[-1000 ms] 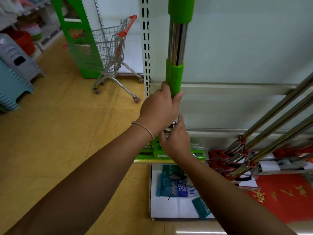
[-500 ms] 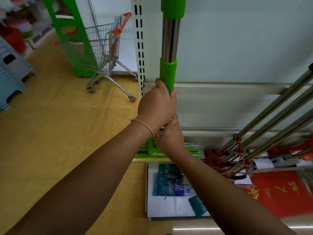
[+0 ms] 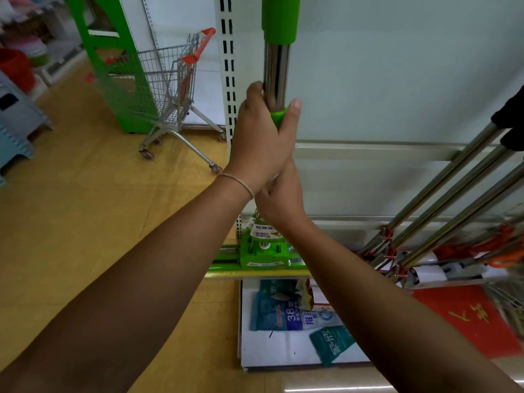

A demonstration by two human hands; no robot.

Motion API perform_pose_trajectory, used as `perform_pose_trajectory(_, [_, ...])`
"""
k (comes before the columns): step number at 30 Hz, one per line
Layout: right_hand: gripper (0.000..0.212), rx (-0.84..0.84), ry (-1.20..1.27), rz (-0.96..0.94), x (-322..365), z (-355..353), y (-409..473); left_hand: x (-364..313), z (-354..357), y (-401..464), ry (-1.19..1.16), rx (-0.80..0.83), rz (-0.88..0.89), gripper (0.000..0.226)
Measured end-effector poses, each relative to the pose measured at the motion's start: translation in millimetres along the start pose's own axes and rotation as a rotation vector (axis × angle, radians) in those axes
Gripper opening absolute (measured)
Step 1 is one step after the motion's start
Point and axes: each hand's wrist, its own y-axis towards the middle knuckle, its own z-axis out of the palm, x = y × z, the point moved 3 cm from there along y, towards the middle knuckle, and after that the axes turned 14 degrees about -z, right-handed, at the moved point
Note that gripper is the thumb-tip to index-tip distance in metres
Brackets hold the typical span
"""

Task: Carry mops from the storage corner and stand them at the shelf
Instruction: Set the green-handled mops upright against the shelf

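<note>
A mop with a chrome pole and green sleeves [image 3: 276, 69] stands upright against the white shelf back panel [image 3: 397, 80]. Its green flat head [image 3: 263, 253] rests on the low shelf base. My left hand [image 3: 262, 137] grips the pole at the lower green sleeve. My right hand [image 3: 279, 195] holds the pole just beneath it, partly hidden by the left hand. Three more chrome-handled mops [image 3: 442, 202] with red fittings lean slanted on the shelf to the right.
A shopping cart [image 3: 173, 89] stands at the left beside a green rack [image 3: 113, 63]. Packaged goods [image 3: 286, 310] lie on a white board on the floor below the shelf. Stacked plastic stools [image 3: 14, 114] sit at far left; a red mat [image 3: 467, 319] lies at right.
My left hand has slid up the pole, from below the green sleeve to over it and onto the chrome. The right hand has followed upward beneath it.
</note>
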Motion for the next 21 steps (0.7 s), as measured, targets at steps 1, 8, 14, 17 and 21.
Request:
perform_pose_trajectory(1, [0.056, -0.036, 0.017, -0.009, 4.6, -0.6, 7.1, -7.8, -2.7, 3.4, -0.043, -0.023, 0.019, 0.049])
perform_pose_trajectory(8, [0.044, -0.211, 0.03, -0.062, 37.6, -4.7, 33.5, -45.0, -17.0, 32.4, -0.107, -0.107, 0.065, 0.024])
perform_pose_trajectory(14, [0.039, -0.229, 0.0, -0.126, 47.3, -8.6, 45.5, -47.3, -16.6, 42.2, -0.153, -0.097, 0.037, 0.017])
perform_pose_trajectory(17, [0.039, -0.229, -0.017, -0.136, 46.6, -6.8, 50.4, -47.2, -16.0, 46.4, -0.153, -0.081, 0.041, 0.013])
perform_pose_trajectory(21, [0.038, -0.228, -0.046, -0.149, 46.3, -6.8, 52.9, -47.2, -14.7, 51.1, -0.132, -0.08, 0.038, 0.016])
